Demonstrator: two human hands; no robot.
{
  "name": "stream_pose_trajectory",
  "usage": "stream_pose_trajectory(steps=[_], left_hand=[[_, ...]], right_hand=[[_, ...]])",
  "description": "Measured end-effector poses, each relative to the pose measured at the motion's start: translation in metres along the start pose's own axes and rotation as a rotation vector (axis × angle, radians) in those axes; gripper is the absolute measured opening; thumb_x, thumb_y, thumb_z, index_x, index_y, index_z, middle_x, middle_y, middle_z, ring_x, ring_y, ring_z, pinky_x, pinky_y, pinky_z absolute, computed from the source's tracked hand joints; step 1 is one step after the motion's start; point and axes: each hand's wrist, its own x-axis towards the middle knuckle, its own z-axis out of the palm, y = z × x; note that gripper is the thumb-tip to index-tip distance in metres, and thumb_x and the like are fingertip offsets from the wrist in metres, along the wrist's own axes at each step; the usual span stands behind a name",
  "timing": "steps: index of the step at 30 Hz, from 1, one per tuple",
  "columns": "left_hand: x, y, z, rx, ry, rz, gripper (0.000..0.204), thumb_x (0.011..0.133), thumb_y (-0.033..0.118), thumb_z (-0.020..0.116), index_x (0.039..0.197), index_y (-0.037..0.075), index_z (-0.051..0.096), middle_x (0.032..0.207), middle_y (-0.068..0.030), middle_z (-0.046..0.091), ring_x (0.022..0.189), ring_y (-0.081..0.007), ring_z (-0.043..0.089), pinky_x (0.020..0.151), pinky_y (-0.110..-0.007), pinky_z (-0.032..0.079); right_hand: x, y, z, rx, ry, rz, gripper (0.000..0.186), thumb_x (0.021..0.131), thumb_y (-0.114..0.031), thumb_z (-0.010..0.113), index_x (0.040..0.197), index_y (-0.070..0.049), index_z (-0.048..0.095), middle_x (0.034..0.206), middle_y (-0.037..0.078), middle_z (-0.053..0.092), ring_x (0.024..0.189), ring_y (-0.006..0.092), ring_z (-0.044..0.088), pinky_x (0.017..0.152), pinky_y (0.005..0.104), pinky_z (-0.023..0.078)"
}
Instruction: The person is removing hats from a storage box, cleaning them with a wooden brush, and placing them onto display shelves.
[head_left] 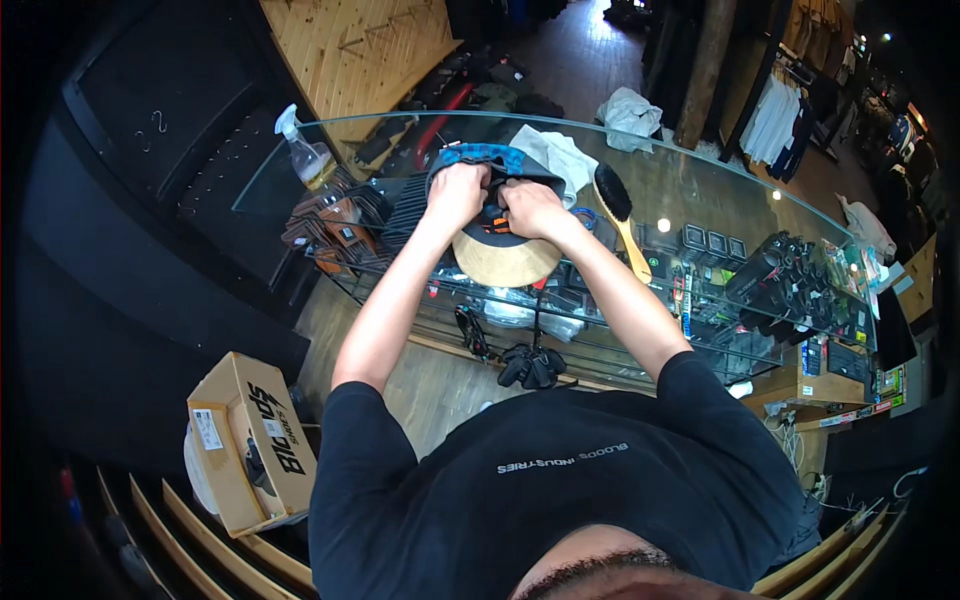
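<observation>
Room: shop interior, hanging garments [775, 120] at upper right of frame.
Tabletop [672, 187]: glass, crossing the upper middle.
Cap work: judged under way, cap in hand; no completed stage can be confirmed, and what is left cannot be told. Brush [629, 235] and pale cloth [568, 162] lie unheld.
Cap [508, 262]: upper centre, over the tabletop, tan brim toward the wearer, crown between and beyond the hands.
Left hand [460, 194]: curled closed on the cap's left side.
Right hand [534, 209]: likewise on its right side; fingertips partly hidden.
</observation>
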Motion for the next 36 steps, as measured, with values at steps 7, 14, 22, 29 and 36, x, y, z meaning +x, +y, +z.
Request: stream_pose_trajectory(steps=[7, 14, 22, 29, 36], left_hand=[[0.0, 0.004, 0.0, 0.047, 0.022, 0.085, 0.016, 0.073, 0.008, 0.069, 0.088, 0.005, 0.064, 0.079, -0.0188, 0.065, 0.081, -0.0377, 0.064, 0.075, -0.047, 0.051], [-0.013, 0.036, -0.021, 0.069, 0.245, 0.292, 0.022, 0.075, 0.004, 0.064, 0.097, 0.005, 0.061, 0.096, -0.0119, 0.06, 0.095, -0.0309, 0.059, 0.084, -0.041, 0.048], [0.029, 0.02, -0.053, 0.218, 0.151, 0.179, 0.037, 0.074, 0.006, 0.065, 0.111, 0.006, 0.062, 0.096, -0.0127, 0.062, 0.096, -0.0321, 0.059, 0.083, -0.043, 0.05], [0.004, 0.04, -0.047, -0.049, 0.029, 0.321, 0.034, 0.074, 0.008, 0.058, 0.108, 0.006, 0.064, 0.097, -0.018, 0.065, 0.096, -0.0356, 0.061, 0.087, -0.043, 0.048], [-0.004, 0.039, -0.026, 0.398, -0.566, 0.2, 0.075, 0.073, 0.032, 0.063, 0.14, 0.006, 0.044, 0.135, -0.0189, 0.05, 0.126, -0.0327, 0.044, 0.106, -0.039, 0.037]], right_hand=[[-0.005, 0.005, -0.006, 0.118, 0.144, 0.109, 0.043, 0.072, -0.015, 0.072, 0.108, -0.002, 0.053, 0.097, 0.02, 0.066, 0.097, 0.0365, 0.063, 0.084, 0.0443, 0.05], [-0.01, 0.002, -0.005, 0.116, 0.159, 0.089, 0.051, 0.077, -0.017, 0.071, 0.12, 0.003, 0.052, 0.098, 0.023, 0.067, 0.096, 0.0365, 0.065, 0.084, 0.0437, 0.052], [-0.007, -0.005, 0.007, -0.007, 0.208, 0.066, 0.051, 0.078, -0.017, 0.064, 0.123, 0.005, 0.051, 0.096, 0.02, 0.067, 0.092, 0.0325, 0.066, 0.081, 0.0415, 0.053], [0.003, -0.008, 0.005, -0.194, -0.122, 0.105, 0.03, 0.084, -0.025, 0.053, 0.101, -0.008, 0.071, 0.1, 0.011, 0.071, 0.095, 0.0255, 0.068, 0.079, 0.0376, 0.053], [-0.026, -0.005, 0.004, -0.057, -0.138, 0.004, 0.031, 0.087, -0.028, 0.055, 0.099, -0.005, 0.073, 0.103, 0.013, 0.07, 0.1, 0.0296, 0.066, 0.088, 0.0409, 0.051]])
